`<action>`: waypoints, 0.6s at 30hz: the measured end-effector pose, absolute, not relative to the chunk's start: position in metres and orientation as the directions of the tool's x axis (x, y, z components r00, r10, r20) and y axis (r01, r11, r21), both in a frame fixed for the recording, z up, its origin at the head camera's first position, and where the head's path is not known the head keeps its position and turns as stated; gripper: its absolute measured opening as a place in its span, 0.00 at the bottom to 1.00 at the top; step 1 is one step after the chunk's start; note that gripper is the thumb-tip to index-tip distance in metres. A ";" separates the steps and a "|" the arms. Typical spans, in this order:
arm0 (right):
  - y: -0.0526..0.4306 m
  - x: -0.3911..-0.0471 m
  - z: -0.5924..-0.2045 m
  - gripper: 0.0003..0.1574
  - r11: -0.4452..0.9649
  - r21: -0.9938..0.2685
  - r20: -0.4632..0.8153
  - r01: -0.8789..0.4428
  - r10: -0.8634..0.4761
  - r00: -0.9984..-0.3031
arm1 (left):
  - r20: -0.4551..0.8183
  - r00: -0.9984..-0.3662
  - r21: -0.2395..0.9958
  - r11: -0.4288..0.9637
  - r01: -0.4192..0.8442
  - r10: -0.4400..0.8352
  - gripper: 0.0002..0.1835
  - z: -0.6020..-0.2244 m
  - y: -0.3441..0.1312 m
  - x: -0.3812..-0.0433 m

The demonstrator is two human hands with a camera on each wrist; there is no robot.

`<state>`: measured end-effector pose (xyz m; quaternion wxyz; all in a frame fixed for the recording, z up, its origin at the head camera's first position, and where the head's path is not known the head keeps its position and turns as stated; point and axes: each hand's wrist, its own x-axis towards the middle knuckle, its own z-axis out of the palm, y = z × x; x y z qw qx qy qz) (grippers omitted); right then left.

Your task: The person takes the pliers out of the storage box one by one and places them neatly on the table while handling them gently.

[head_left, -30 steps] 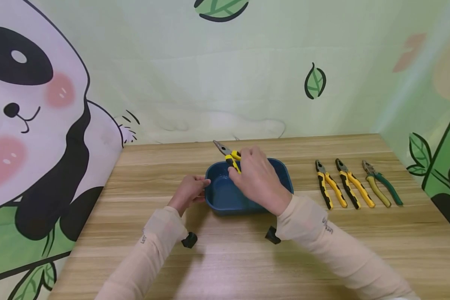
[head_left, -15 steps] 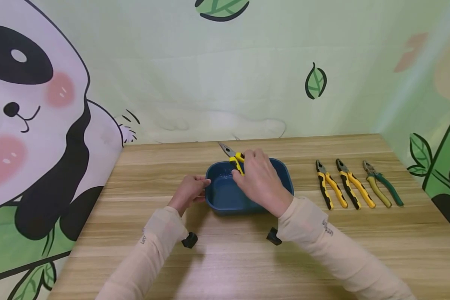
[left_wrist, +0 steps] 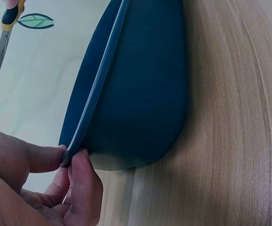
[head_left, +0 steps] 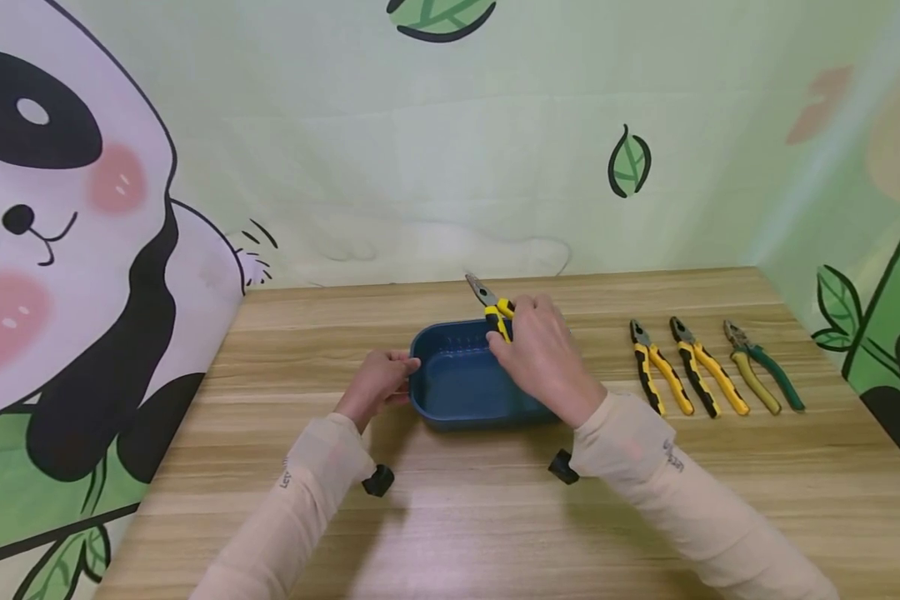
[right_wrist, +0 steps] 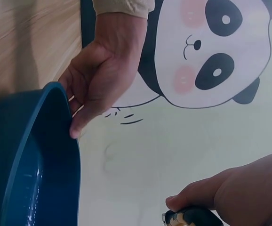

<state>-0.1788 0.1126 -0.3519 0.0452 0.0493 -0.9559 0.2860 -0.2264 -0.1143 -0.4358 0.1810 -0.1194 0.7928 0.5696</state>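
A blue rectangular bin (head_left: pixel 461 383) stands on the wooden table. My left hand (head_left: pixel 378 382) pinches its left rim, thumb on the inside and fingers under the lip, as the left wrist view shows with the bin's wall (left_wrist: pixel 140 84) close by. Above the bin's right half, my right hand (head_left: pixel 543 354) grips long-nose pliers (head_left: pixel 487 298) by their yellow and black handles. The grey tips point up and to the left, beyond the bin's back rim. In the right wrist view only part of the pliers' handle (right_wrist: pixel 192 216) shows beneath the right hand.
To the right of the bin lie three pliers in a row: two with yellow-black handles, the left pair (head_left: pixel 656 371) and the middle pair (head_left: pixel 708 371), and one with green and olive handles (head_left: pixel 765 371). A printed panda curtain (head_left: pixel 420 167) hangs behind the table.
My right hand has moved to the right over the bin, carrying the long-nose pliers with it. The left hand and the bin have stayed in place.
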 end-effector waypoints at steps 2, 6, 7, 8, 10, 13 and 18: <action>0.115 -0.180 -0.353 0.35 0.830 -0.547 0.107 -0.109 -0.060 -0.992 | -0.425 -0.905 0.860 0.320 -0.397 0.017 0.13 -0.436 -0.114 -0.226; 0.122 -0.182 -0.355 0.35 0.830 -0.551 0.097 -0.088 -0.041 -0.994 | -0.426 -0.904 0.860 0.317 -0.399 0.018 0.13 -0.437 -0.115 -0.227; 0.124 -0.182 -0.355 0.35 0.831 -0.549 0.096 -0.085 -0.039 -0.995 | -0.427 -0.904 0.860 0.317 -0.399 0.019 0.13 -0.437 -0.115 -0.227; 0.126 -0.183 -0.356 0.34 0.834 -0.546 0.096 -0.082 -0.034 -0.995 | -0.427 -0.904 0.860 0.316 -0.400 0.019 0.13 -0.438 -0.115 -0.227; 0.131 -0.184 -0.356 0.34 0.838 -0.540 0.097 -0.078 -0.030 -0.995 | -0.424 -0.905 0.862 0.316 -0.396 0.020 0.13 -0.438 -0.115 -0.227; 0.137 -0.186 -0.356 0.35 0.845 -0.530 0.095 -0.068 -0.021 -0.995 | -0.421 -0.907 0.865 0.312 -0.394 0.021 0.13 -0.437 -0.114 -0.227; 0.145 -0.187 -0.356 0.35 0.847 -0.529 0.090 -0.052 -0.004 -0.996 | -0.422 -0.907 0.866 0.305 -0.397 0.018 0.14 -0.437 -0.114 -0.227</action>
